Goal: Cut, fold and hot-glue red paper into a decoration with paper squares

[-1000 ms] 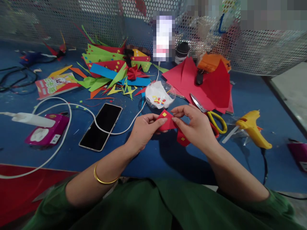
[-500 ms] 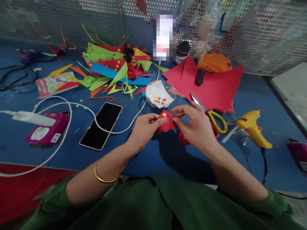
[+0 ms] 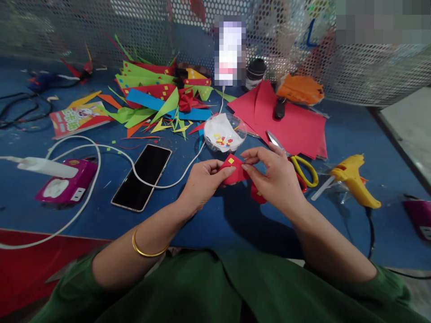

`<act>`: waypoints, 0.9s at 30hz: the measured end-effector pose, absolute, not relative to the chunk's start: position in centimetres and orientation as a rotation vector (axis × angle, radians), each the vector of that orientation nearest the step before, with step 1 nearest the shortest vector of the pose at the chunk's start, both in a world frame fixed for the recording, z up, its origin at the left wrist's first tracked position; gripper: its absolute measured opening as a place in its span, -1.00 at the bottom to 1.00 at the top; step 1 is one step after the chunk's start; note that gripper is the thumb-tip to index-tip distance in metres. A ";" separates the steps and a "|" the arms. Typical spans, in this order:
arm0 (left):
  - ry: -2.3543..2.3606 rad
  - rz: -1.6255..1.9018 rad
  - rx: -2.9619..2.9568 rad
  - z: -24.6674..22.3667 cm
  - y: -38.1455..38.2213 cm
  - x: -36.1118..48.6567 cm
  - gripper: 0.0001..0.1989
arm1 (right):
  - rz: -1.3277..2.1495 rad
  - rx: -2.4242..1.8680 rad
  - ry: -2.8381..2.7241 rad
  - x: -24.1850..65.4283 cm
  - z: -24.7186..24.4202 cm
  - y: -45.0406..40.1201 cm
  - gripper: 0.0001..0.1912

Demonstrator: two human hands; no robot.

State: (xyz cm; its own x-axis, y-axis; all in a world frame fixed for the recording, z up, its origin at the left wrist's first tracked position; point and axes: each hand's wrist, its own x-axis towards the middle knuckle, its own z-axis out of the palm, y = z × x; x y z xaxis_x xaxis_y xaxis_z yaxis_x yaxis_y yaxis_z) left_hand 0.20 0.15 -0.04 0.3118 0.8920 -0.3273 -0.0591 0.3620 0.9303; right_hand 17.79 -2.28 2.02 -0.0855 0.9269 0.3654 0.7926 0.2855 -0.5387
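Observation:
Between my two hands is a red paper piece (image 3: 236,175) with small yellow squares on it. My left hand (image 3: 203,181) pinches its left side, thumb on top near a yellow square. At its right side, the thumb and forefinger of my right hand (image 3: 274,172) close on the edge. More red paper with a bit of yellow shows below my right hand; whether it joins the held piece is hidden. Just beyond the hands stands a clear bowl (image 3: 241,142) with white paper and small red, yellow and blue bits in it.
Scissors (image 3: 308,169) lie right of my right hand, and a yellow glue gun (image 3: 353,177) farther right. Red sheets (image 3: 286,128) lie behind. Coloured paper cutouts (image 3: 148,80) pile up at the back left. A black-screened phone (image 3: 143,177) and a white cable (image 3: 117,154) lie left.
Both hands keep almost the same grip on the red paper. At the back right, the raised right corner of the red sheets no longer shows.

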 end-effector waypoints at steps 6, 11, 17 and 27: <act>1.067 0.739 1.014 0.4 0.1 0.1 -0.83 | 0.231 -1.536 -1.917 18.0 1.7 -2.1 -0.83; 1.088 0.624 0.954 0.7 0.4 0.0 -0.93 | 0.117 -1.499 -2.007 18.6 2.4 -1.8 -0.85; 1.096 0.670 0.789 0.6 0.7 0.0 -0.97 | -0.572 -1.948 -1.781 25.3 5.1 -4.7 -0.64; 1.030 0.727 0.737 0.8 0.7 -0.3 -0.90 | -0.123 -3.037 -1.703 34.9 3.4 -9.1 -0.50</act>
State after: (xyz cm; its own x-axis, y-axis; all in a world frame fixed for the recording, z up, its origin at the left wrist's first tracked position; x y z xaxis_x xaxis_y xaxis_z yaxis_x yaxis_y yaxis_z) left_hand -0.34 0.75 0.76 0.3369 0.8114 -0.4776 -0.1784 0.5531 0.8138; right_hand 34.92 -9.14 3.39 0.5339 0.8391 -0.1041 0.8153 -0.4782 0.3264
